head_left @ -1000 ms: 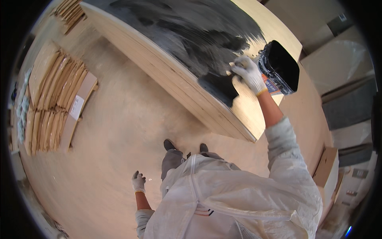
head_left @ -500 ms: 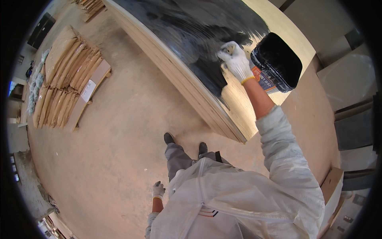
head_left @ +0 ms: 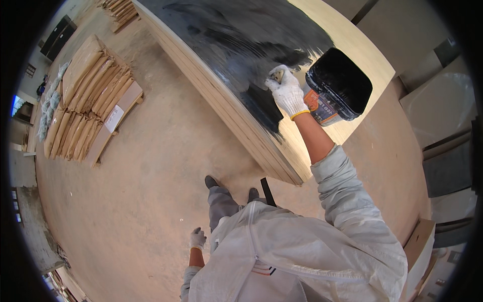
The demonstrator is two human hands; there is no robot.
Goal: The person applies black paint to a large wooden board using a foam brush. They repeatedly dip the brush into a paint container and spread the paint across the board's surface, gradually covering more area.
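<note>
My right hand (head_left: 288, 94), in a white knit glove with a yellow cuff, is closed round a tool with a short tan handle (head_left: 277, 76). Its working end is hidden below my fingers. Beneath it, wet black paint (head_left: 221, 40) covers much of a pale wooden board (head_left: 347, 43), streaked in long strokes. Just right of that hand, a rectangular black-lined bucket (head_left: 342, 83) stands on the board, its inside coated black. My left hand (head_left: 197, 238), gloved with grey fingertips, hangs low by my side, fingers loosely bent and apart, holding nothing.
The painted board tops a thick stack of boards (head_left: 231, 116), its near corner close to my feet. At left, brown-wrapped panels (head_left: 90, 100) lie stacked on a pallet. Large grey panels (head_left: 448, 161) lean along the right side. A cardboard box (head_left: 420, 239) is at lower right.
My right hand with the tool has shifted slightly left and nearer in the picture. The bucket and stack also appear displaced a little as the view moves. The left hand still hangs down.
</note>
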